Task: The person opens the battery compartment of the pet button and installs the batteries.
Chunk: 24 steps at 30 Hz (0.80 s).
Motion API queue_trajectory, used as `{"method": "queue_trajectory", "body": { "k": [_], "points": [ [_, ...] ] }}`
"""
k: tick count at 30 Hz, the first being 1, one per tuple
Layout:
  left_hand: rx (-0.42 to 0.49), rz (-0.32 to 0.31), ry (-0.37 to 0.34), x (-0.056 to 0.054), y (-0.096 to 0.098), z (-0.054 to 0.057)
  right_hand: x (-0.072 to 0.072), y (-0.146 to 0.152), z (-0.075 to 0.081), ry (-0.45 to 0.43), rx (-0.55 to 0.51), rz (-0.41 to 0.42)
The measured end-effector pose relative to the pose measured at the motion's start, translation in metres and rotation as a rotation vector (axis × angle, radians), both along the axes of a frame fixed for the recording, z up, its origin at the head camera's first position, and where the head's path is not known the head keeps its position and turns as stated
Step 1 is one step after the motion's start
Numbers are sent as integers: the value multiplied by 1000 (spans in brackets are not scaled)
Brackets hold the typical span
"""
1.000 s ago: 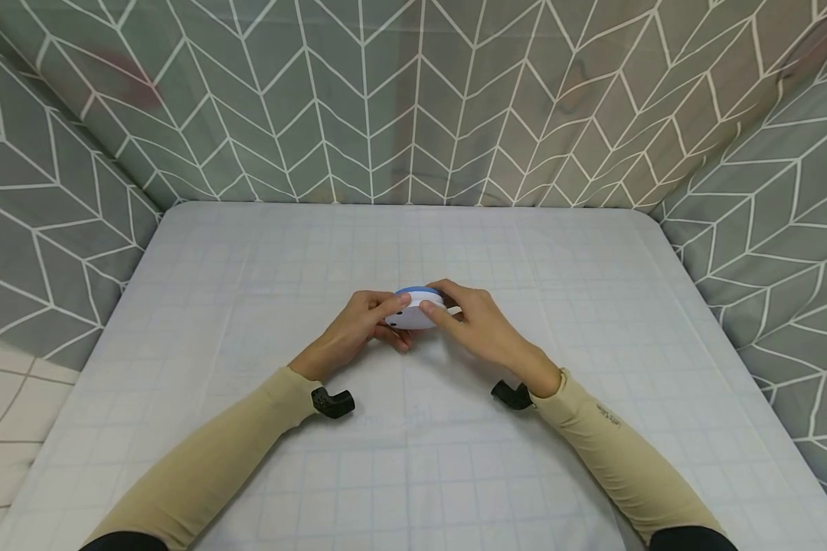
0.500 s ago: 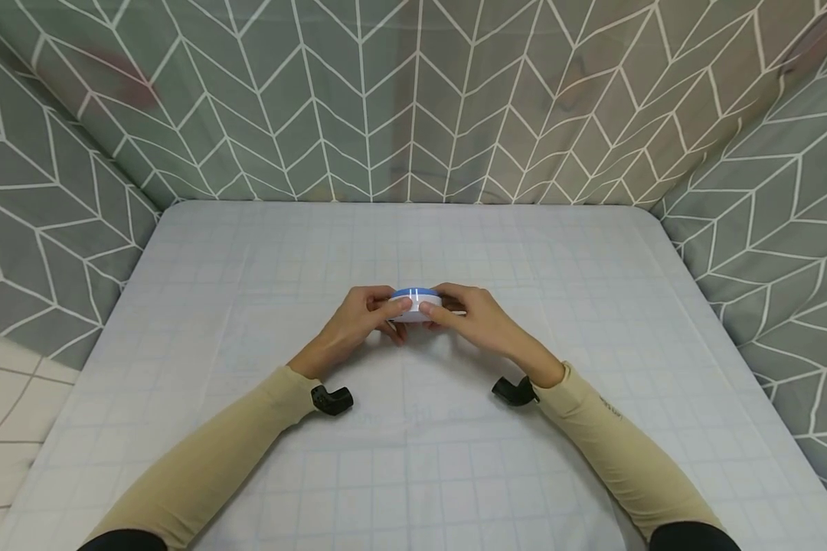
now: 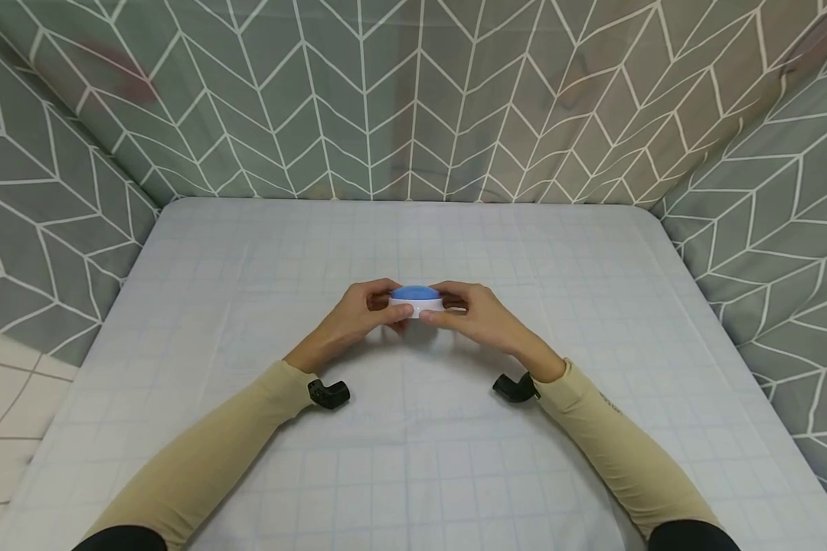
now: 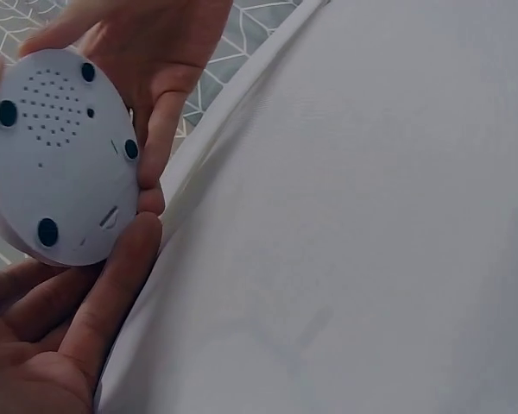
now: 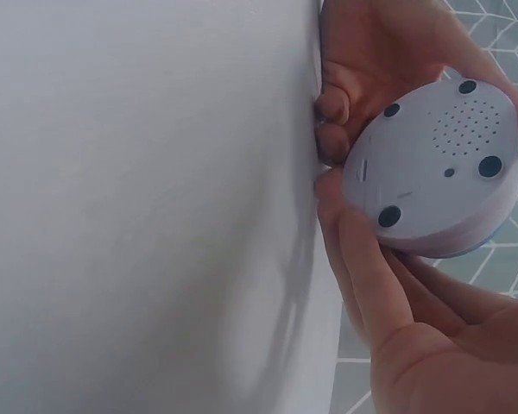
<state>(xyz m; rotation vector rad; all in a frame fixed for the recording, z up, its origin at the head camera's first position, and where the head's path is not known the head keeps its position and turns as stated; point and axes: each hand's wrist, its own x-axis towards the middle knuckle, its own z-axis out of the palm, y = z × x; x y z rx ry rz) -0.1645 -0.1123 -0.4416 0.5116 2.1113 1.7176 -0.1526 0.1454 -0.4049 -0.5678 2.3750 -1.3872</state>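
Note:
In the head view, a round white device with a blue top [image 3: 416, 293] is held a little above the table, roughly level. Its white underside [image 4: 65, 172] fills the left part of the left wrist view, with dark round feet, a patch of small holes and a cover latch. The left hand [image 3: 361, 306] grips its left edge, thumb on the near side. From the right, the right hand [image 3: 478, 314] grips the opposite edge, its thumb close to the other thumb. Fingers of both hands reach under the rim in the right wrist view.
A white cloth with a faint grid covers the table [image 3: 406, 474]. Grey patterned curtains [image 3: 413, 99] stand behind it and on both sides. Black camera mounts [image 3: 329, 394] sit at the wrists over tan sleeves. Pale floor tiles show at the lower left.
The device has tipped from showing its underside edge toward the person to lying nearly level, its blue top now more visible. Both hands keep their grip and shift slightly with it.

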Motion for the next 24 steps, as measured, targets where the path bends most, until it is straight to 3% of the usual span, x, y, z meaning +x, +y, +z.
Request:
{"method": "queue_trajectory", "body": {
  "k": [5,16,24],
  "points": [
    [-64,9,46,-1,-2,-2,0,-2,-5,3,-67,9],
    [-22,-31,96,-5,-2,-5,2,-3,-12,69,-87,19],
    [-78,-28,169,-5,-3,-6,0,-4,-15,173,-12,20]
  ]
}}
